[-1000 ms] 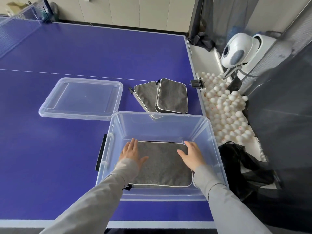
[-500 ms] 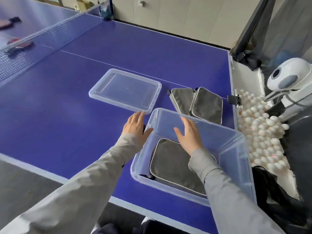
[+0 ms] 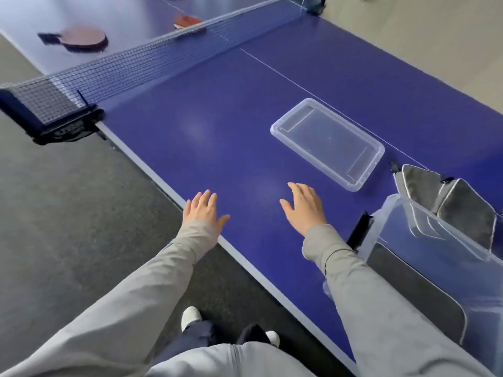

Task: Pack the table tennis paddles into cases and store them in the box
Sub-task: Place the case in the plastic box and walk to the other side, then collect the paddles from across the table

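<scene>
Blue table (image 3: 217, 137), net (image 3: 122, 66), grey floor (image 3: 54, 213)

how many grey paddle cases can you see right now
3. One case lies flat in the clear box. Two cases sit side by side on the table beyond the box. More could be hidden off the right edge.

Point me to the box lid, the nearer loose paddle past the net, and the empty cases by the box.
box lid (image 3: 327, 142): head view, centre of its clear panel.
nearer paddle (image 3: 83, 38): head view, middle of the red blade.
empty cases (image 3: 462, 210): head view, grey face of the right-hand case.
</scene>
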The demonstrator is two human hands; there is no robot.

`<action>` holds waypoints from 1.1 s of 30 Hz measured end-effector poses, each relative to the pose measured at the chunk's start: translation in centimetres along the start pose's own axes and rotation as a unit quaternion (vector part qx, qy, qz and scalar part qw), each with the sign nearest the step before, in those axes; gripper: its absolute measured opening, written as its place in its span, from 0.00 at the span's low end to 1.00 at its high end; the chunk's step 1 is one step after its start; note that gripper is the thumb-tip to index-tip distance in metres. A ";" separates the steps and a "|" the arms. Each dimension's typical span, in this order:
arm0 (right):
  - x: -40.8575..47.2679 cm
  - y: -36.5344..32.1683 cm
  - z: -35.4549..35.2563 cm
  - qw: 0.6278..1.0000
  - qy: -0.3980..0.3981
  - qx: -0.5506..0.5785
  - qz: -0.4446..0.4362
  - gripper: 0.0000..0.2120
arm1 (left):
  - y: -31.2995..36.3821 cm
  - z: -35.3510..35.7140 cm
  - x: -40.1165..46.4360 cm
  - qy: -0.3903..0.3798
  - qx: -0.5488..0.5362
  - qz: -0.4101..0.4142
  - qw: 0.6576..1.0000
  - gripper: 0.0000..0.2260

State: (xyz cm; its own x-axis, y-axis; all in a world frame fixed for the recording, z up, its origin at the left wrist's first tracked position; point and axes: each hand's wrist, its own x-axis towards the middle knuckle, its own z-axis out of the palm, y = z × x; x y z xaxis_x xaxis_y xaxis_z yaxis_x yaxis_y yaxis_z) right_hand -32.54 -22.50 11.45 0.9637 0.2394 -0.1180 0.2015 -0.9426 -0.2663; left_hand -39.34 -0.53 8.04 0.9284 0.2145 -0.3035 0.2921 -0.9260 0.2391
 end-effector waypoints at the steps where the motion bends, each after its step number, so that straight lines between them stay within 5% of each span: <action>1: 0.4 -2.1 1.1 1.000 -0.018 -0.011 -0.013 0.24 | -2.4 0.0 -0.2 -0.003 0.000 -0.015 1.000 0.31; 15: -0.1 -25.7 15.0 0.939 -0.222 -0.134 -0.227 0.26 | -27.0 2.6 -8.1 -0.032 -0.060 -0.242 0.968 0.31; 33: 10.4 -44.3 23.4 0.884 -0.334 -0.165 -0.283 0.25 | -44.1 -0.1 -4.1 -0.064 -0.160 -0.403 0.899 0.31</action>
State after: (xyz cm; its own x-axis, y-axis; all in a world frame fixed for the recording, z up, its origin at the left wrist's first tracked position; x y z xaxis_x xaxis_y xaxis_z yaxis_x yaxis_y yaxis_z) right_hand -35.49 27.21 -0.35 0.3950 0.6750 -0.6233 0.7650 -0.6173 -0.1838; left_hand -55.99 39.43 -1.19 0.3572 0.7193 -0.5959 0.9281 -0.3449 0.1400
